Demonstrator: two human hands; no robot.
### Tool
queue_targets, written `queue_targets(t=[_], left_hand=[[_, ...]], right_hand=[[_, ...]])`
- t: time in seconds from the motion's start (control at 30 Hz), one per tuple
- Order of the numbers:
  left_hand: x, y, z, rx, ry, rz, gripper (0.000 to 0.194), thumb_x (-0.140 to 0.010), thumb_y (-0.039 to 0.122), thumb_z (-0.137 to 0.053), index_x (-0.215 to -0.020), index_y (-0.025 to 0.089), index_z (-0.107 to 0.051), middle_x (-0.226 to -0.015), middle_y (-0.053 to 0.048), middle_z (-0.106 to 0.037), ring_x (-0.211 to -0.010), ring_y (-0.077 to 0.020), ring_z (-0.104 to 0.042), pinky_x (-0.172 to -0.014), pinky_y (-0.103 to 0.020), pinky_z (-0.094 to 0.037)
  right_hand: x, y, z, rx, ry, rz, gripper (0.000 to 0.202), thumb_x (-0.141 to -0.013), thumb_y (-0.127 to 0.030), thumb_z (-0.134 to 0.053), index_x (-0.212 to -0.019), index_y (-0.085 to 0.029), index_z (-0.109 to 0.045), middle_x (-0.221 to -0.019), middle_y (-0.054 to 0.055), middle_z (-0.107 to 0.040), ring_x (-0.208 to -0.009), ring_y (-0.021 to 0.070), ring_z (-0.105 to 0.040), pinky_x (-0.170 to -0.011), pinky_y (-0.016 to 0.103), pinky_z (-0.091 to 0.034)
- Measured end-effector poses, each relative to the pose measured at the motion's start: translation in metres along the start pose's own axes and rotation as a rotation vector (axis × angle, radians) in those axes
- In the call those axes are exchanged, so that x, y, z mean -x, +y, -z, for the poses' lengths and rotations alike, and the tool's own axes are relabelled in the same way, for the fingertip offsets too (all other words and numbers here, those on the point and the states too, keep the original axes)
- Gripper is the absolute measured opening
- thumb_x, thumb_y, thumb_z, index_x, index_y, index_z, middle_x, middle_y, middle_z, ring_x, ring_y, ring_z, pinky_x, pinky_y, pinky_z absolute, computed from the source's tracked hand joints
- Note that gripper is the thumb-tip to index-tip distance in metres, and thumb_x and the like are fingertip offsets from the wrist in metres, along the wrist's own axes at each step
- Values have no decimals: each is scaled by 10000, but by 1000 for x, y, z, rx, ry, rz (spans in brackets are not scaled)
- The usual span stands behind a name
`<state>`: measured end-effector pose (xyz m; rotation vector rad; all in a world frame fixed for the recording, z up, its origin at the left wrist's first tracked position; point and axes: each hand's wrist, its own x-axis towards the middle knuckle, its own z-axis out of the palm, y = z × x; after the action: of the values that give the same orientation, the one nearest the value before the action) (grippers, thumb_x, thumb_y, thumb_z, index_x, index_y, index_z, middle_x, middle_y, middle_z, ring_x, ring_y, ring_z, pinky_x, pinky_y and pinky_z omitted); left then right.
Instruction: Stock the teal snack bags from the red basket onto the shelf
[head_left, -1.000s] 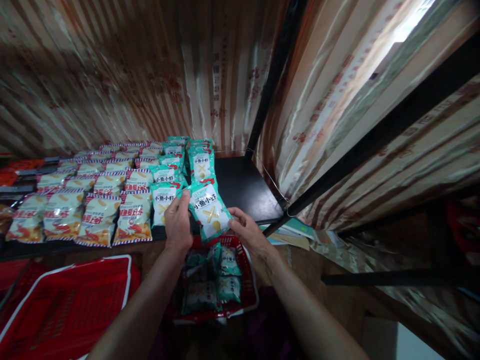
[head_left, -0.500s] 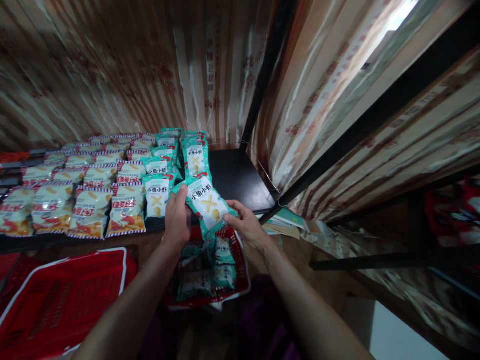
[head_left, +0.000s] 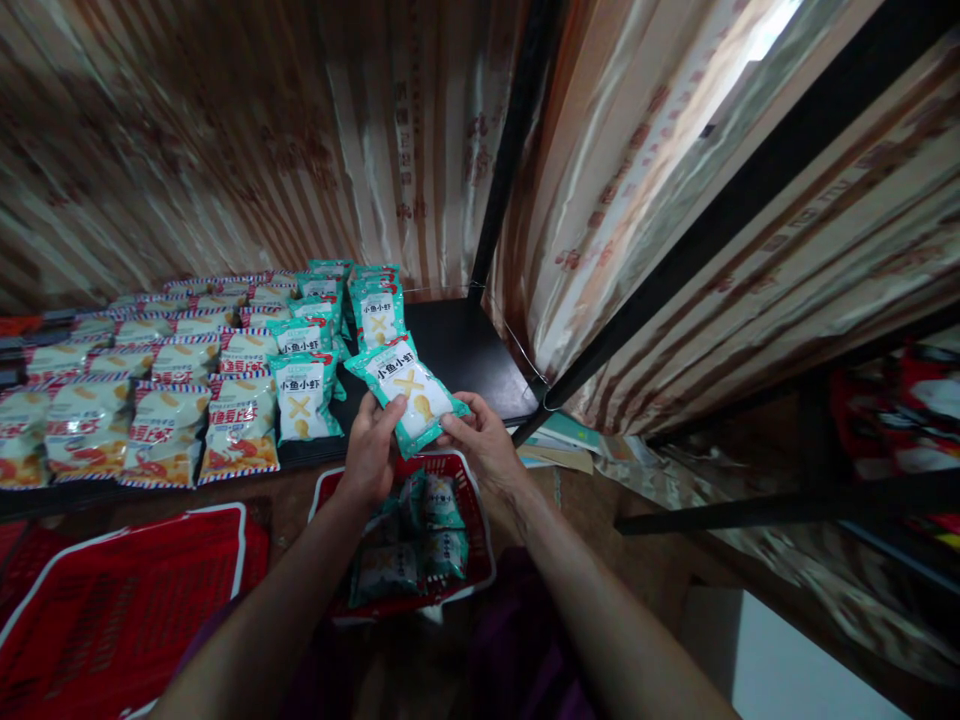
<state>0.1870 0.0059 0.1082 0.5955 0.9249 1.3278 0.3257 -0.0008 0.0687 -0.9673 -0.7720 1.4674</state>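
Observation:
A green and white snack bag (head_left: pixel 411 392) is held tilted between both hands, above the front edge of the black shelf (head_left: pixel 480 350). My left hand (head_left: pixel 375 445) grips its lower left side, thumb on the front. At its right corner, my right hand (head_left: pixel 480 440) pinches the bag. Matching green bags (head_left: pixel 302 398) stand in rows on the shelf, with another row (head_left: pixel 377 312) just behind the held bag. Below my hands, a red basket (head_left: pixel 489 540) contains several green bags (head_left: pixel 442 500).
Rows of red, white and blue edged snack bags (head_left: pixel 240 425) fill the shelf's left part. A red basket with a white rim (head_left: pixel 127 610) sits at lower left. Black metal posts (head_left: pixel 637 300) and a striped curtain (head_left: pixel 420 120) bound the shelf. Papers (head_left: pixel 562 440) lie beyond its right corner.
My left hand has moved from the bag's upper left side down to its lower left, with its thumb now on the front. The view has shifted slightly.

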Motion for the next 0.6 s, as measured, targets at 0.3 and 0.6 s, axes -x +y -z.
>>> queue_targets(t=[0.3, 0.6], left_hand=[[-12, -6, 2, -35, 20, -51, 464, -675, 397, -748, -1048, 178, -579, -972, -50, -706, -850, -189, -672, -759, -293, -508], [-14, -9, 5, -60, 16, -27, 426, -709, 422, -719, -1043, 174, -626, -856, -17, -709, -728, -154, -655, -669, -257, -495]], right_hand=[[3, 11, -11, -3, -37, -108, 325, -596, -385, -834, -740, -158, -652, -658, 14, -706, -590, 136, -660, -545, 231, -515], [4, 6, -18, 49, -149, -95, 262, -655, -390, -785, -731, -149, -713, -616, 25, -704, -552, 139, -640, -577, 244, -512]])
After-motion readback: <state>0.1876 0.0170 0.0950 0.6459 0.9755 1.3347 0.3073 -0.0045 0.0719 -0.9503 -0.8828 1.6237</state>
